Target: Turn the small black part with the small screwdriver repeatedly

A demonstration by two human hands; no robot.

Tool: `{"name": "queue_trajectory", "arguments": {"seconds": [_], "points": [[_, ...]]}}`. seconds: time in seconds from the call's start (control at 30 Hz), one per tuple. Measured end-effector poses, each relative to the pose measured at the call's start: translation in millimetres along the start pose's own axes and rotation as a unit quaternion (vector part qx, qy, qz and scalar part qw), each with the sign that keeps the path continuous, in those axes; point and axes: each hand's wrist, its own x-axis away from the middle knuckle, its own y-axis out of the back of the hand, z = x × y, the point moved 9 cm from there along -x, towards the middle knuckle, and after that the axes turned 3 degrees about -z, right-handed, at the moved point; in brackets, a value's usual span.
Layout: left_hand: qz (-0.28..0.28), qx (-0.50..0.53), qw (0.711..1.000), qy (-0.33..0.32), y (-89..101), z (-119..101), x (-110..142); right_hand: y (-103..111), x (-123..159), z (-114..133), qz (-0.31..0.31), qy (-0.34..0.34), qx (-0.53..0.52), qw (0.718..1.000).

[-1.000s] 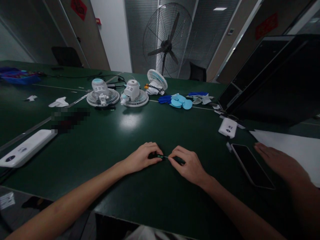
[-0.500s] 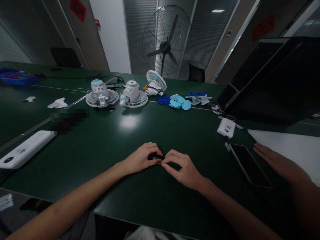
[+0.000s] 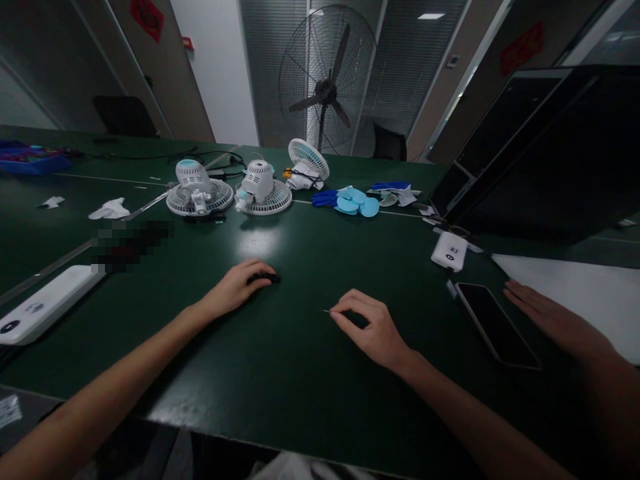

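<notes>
My left hand [image 3: 233,288] is closed round a small black object [image 3: 265,277] that partly sticks out past the fingertips; its kind cannot be made out. The hand rests low over the dark green table [image 3: 280,373]. To its right, my right hand [image 3: 373,328] pinches a thin, pale, needle-like piece [image 3: 324,310] between thumb and forefinger. The tip of this piece points left, toward my left hand. The two hands are apart, with bare tabletop between them.
White desk fans [image 3: 263,190] stand at the back, near light-blue fan blades [image 3: 356,201] and blue gloves [image 3: 325,198]. A phone [image 3: 497,325] and white power bank [image 3: 449,251] lie right, beside another person's hand [image 3: 555,317]. A long white device [image 3: 50,303] lies left.
My left hand has moved away to the left and slightly back, carrying the black object. The right hand stays nearly in place, and the thin piece in its pinch now shows clearly.
</notes>
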Motion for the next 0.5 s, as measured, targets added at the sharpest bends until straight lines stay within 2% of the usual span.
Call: {"name": "queue_trajectory", "arguments": {"seconds": [0.1, 0.2, 0.33, 0.5], "points": [[-0.072, -0.069, 0.991, 0.092, 52.9, 70.6, 7.5, -0.1, 0.7, -1.8, 0.0, -0.001, -0.002, 1.0], [-0.136, -0.119, 0.971, 0.159, 96.4, 119.8, 26.2, -0.5, 1.5, -2.6, 0.003, -0.002, -0.003, 1.0], [-0.168, -0.16, 0.946, 0.226, 124.2, 152.0, 50.9, -0.7, 1.7, -0.8, 0.007, 0.003, 0.001, 1.0], [-0.187, -0.189, 0.924, 0.274, 137.1, 166.2, 65.2, -0.7, 2.4, 1.0, 0.009, 0.004, -0.001, 1.0]]}}
